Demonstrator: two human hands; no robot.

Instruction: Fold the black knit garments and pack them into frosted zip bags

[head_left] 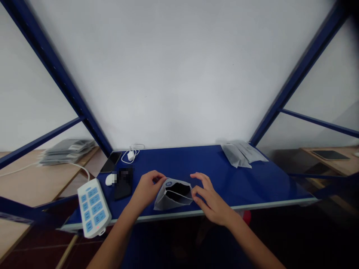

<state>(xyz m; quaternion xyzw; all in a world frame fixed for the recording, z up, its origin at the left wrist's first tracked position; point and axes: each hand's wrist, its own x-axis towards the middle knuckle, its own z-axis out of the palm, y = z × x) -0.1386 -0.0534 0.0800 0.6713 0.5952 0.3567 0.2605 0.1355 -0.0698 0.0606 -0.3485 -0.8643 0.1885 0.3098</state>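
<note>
A frosted, translucent plastic bag (170, 202) lies near the front edge of the blue table, with something black showing at its gaping mouth. What the black thing is, I cannot make out. My left hand (148, 188) pinches the bag's upper left corner between thumb and fingers, beside a round blue mark. At the bag's right edge is my right hand (209, 200), its fingers curved and spread apart. The fingertips come close to the bag; whether they touch it is unclear.
On the blue table (174, 160) a power strip (95, 209), a white mouse (110, 179), dark phones (123, 183) and a white charger cable (130, 155) sit left. More frosted bags (238, 152) lie back right. A stack of packed bags (67, 151) rests on a side table. Blue posts flank the table.
</note>
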